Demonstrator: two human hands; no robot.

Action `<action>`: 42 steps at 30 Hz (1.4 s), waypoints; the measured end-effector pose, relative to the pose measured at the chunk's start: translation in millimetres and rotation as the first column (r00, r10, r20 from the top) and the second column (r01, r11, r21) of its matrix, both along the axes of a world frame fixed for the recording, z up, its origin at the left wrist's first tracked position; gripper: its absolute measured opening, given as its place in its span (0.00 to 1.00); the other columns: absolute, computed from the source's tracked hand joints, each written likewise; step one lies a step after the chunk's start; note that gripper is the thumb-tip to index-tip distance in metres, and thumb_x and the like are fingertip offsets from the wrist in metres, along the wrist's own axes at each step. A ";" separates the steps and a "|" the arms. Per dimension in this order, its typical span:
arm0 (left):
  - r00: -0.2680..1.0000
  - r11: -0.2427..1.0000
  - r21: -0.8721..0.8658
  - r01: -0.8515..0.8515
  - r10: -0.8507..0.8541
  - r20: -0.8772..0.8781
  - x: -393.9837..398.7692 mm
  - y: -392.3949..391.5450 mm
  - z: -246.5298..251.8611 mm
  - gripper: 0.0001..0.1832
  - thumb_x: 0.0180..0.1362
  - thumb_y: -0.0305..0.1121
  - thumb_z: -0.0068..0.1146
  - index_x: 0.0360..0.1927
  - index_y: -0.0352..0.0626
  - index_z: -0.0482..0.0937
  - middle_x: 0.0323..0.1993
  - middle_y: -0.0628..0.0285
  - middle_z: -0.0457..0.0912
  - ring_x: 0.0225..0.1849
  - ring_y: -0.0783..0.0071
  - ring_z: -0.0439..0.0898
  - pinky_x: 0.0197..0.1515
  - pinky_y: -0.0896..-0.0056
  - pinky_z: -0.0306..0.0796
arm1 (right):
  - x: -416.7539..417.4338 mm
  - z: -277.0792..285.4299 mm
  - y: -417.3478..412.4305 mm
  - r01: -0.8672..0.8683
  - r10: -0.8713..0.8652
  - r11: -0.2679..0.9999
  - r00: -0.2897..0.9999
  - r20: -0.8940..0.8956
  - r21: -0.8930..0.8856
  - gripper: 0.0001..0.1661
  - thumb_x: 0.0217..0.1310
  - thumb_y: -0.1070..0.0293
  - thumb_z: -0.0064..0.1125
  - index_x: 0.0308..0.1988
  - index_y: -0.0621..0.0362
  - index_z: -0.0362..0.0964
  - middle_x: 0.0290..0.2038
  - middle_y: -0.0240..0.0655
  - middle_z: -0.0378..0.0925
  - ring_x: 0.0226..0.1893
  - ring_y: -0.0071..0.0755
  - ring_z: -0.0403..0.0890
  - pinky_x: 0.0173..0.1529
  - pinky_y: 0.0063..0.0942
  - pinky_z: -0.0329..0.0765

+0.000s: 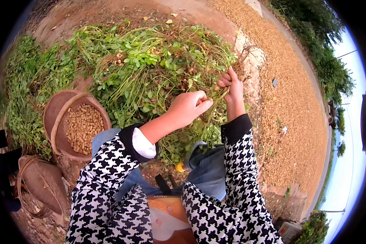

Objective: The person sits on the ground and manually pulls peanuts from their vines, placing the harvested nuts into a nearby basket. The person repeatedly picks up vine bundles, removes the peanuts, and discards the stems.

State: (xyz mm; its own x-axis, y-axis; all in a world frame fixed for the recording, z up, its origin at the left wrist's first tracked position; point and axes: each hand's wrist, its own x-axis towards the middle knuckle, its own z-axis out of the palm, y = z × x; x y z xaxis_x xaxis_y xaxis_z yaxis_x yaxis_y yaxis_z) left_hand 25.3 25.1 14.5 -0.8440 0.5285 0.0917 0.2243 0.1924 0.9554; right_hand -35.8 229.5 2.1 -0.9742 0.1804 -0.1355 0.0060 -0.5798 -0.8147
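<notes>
My right hand (232, 87) grips a bunch of peanut plants by the stems just below the roots, thumb pointing up. A peanut pod (216, 88) shows beside its curled fingers. To the left, my left hand (189, 105) is closed, with thumb and forefinger pinched on a small tan peanut pod (211, 100); its other fingers hide the palm. Beneath both hands spreads a heap of uprooted peanut plants (134, 79), with pods among roots and leaves. A wicker basket (56, 113) with an arched handle stands left of my knee, partly filled with picked peanuts (85, 128).
A second wicker basket (42, 183) lies tilted at lower left. Along the right, a broad layer of peanuts (292, 122) covers the ground beside a road. My jeans-clad legs (207, 174) border the heap. Dark objects at the left rim are unclear.
</notes>
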 end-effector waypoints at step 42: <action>0.956 0.960 0.018 -0.280 0.280 -0.088 -29.5 -2.6 -9.8 0.08 0.57 0.34 0.51 0.32 0.40 0.73 0.20 0.70 0.69 0.22 0.85 0.66 0.25 0.80 0.61 | 25.3 13.5 -75.1 0.116 0.075 -0.291 0.992 -0.098 0.950 0.23 0.46 0.68 0.61 0.40 0.67 0.62 0.21 0.49 0.76 0.22 0.54 0.78 0.26 0.44 0.75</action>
State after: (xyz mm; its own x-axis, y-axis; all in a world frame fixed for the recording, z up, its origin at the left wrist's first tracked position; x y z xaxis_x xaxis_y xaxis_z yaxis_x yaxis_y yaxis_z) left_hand -4.3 22.6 4.7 -0.9463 0.2714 0.1754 0.2464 0.2550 0.9350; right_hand -10.5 154.4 15.6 -0.9516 0.0042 0.3072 -0.0956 0.9463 -0.3089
